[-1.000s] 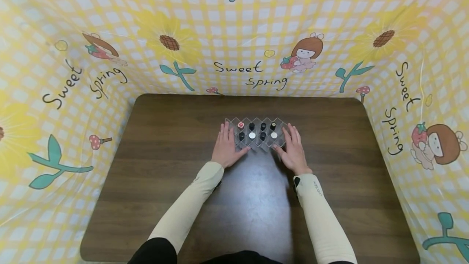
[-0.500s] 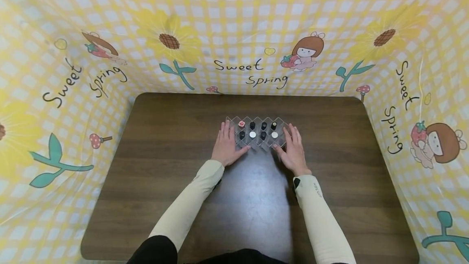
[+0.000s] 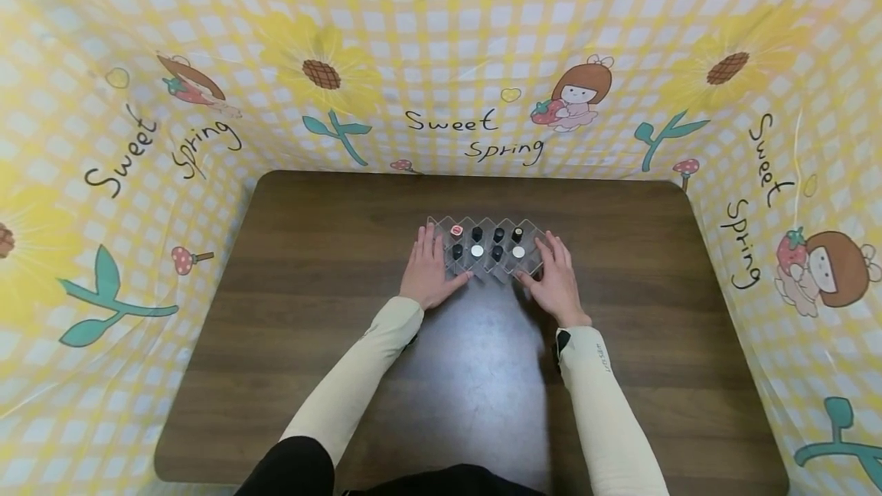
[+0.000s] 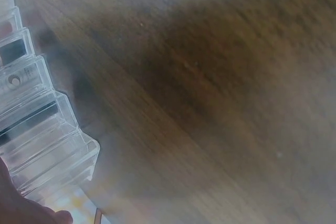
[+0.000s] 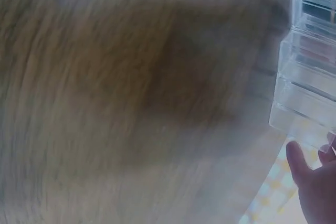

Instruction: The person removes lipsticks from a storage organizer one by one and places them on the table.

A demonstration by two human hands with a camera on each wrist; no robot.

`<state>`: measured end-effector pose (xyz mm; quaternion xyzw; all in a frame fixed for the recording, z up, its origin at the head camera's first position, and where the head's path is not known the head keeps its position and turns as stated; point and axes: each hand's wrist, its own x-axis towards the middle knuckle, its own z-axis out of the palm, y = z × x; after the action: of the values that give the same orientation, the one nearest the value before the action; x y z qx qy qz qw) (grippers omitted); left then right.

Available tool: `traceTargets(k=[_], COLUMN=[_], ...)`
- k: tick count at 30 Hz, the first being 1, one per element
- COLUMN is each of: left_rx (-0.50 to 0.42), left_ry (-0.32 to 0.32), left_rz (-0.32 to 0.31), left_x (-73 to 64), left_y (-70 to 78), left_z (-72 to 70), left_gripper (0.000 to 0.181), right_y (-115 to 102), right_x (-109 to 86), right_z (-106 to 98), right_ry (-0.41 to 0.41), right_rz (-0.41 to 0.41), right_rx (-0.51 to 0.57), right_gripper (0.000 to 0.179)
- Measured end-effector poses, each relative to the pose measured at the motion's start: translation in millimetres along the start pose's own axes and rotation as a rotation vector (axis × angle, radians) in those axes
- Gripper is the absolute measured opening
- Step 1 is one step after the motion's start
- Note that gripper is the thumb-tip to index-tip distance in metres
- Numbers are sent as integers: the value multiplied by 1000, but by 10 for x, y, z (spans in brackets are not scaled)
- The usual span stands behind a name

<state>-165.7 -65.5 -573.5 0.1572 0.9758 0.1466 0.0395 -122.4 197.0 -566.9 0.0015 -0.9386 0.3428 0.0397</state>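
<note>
A clear plastic lipstick organizer (image 3: 487, 266) with diamond-shaped cells stands on the table, at the middle of the head view. Several tubes sit upright in it, with black tops, white tops (image 3: 477, 251) and one red-and-white top (image 3: 456, 231). My left hand (image 3: 426, 274) lies along its left end, fingers extended and thumb reaching to the front corner. Mirroring it, my right hand (image 3: 556, 282) is at the right end with straight fingers. Each wrist view catches only part of a hand, the left hand (image 4: 18, 205) and right hand (image 5: 320, 192), beside the clear cells.
The brown wooden table (image 3: 331, 358) has rounded corners and spreads out around the organizer. A yellow checked cloth (image 3: 455, 60) printed with flowers and figures rises behind it and on both sides.
</note>
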Motion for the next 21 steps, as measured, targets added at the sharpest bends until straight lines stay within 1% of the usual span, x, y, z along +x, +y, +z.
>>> traceTargets(k=[5,8,13,21], left_rx=[-1,4,20,22], left_ry=[2,12,18,9], left_rz=[2,9,12,9], left_x=[-8,-12,-9,1], left_y=[-1,-9,-13,5], left_z=[-2,0,-4,-7], left_gripper=[106,106,106,106], right_y=[-15,-29,-62,-174], right_x=[9,18,29,60], right_z=[-10,-21,-45,-54], right_ry=[15,25,52,140], right_rz=[27,33,19,-25], right_rx=[91,119,105,97], right_gripper=[73,70,63,53])
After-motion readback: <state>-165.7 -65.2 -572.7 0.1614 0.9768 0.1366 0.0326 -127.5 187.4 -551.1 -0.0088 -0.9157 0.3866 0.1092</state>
